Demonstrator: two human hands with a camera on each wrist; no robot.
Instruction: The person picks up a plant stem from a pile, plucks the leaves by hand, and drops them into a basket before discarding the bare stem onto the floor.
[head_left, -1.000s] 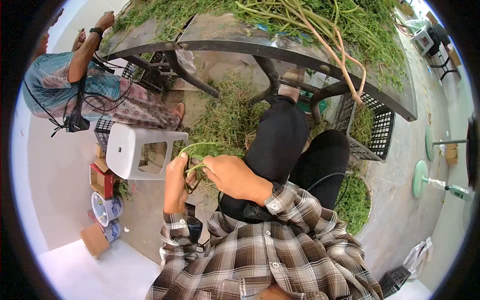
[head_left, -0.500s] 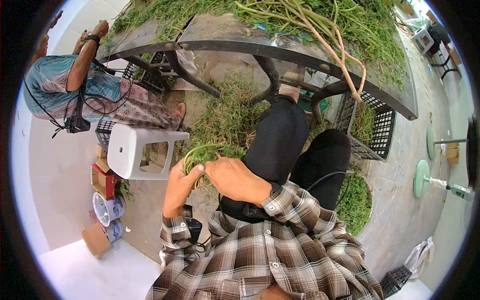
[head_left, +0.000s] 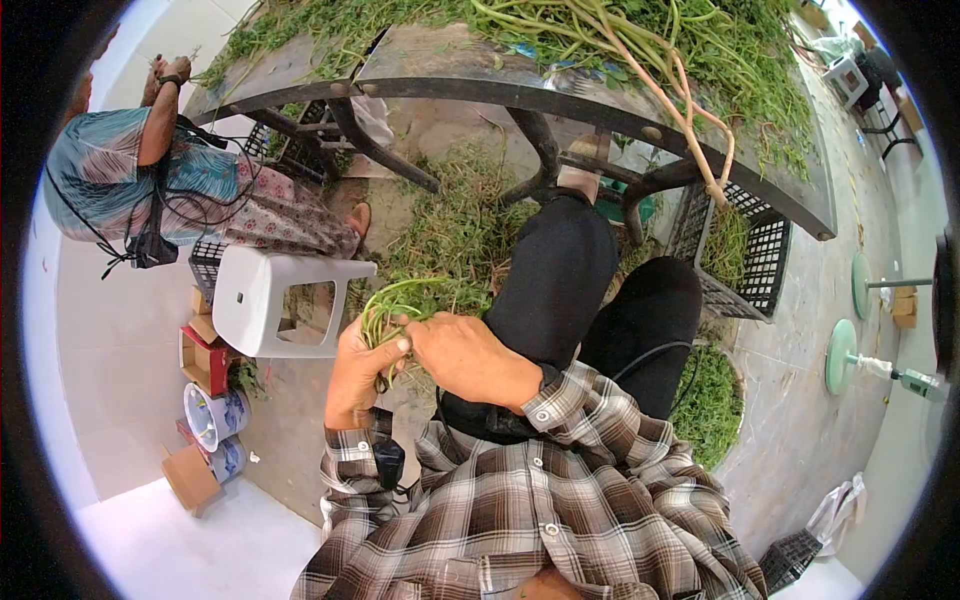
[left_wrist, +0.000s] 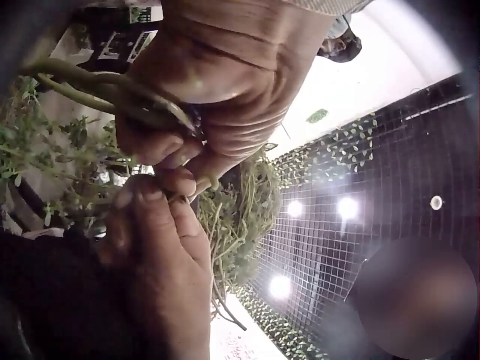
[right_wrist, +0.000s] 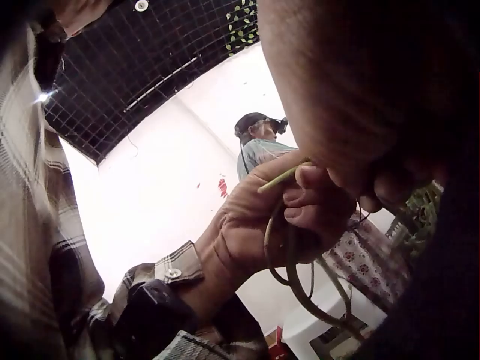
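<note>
Bent green stems (head_left: pixel 375 318) loop out above the left hand (head_left: pixel 358 375), whose fingers are curled round them. Close against it, the right hand (head_left: pixel 470 358) pinches at the same stems, its fingertips meeting the left fingertips. In the left wrist view, thumb and fingers of the right hand (left_wrist: pixel 161 270) touch those of the left hand (left_wrist: pixel 225 82), with thick stems (left_wrist: pixel 82 82) passing through the left grip. From the right wrist view, the left hand (right_wrist: pixel 262 217) holds several curved stems (right_wrist: pixel 294 255); the right hand (right_wrist: pixel 337 82) is dark and partly hides the contact.
A table (head_left: pixel 430 62) piled with greens (head_left: pixel 740 70) stands ahead, long stems overhanging its edge. Cut greens (head_left: pixel 450 225) lie on the floor. A white stool (head_left: pixel 262 305) is at the left, near another person (head_left: pixel 120 170). A black crate (head_left: pixel 765 255) stands at the right.
The left hand has turned and closed further round the stems, which now bunch in a loop above it. The right hand stays beside it. The other person's hands have moved closer together.
</note>
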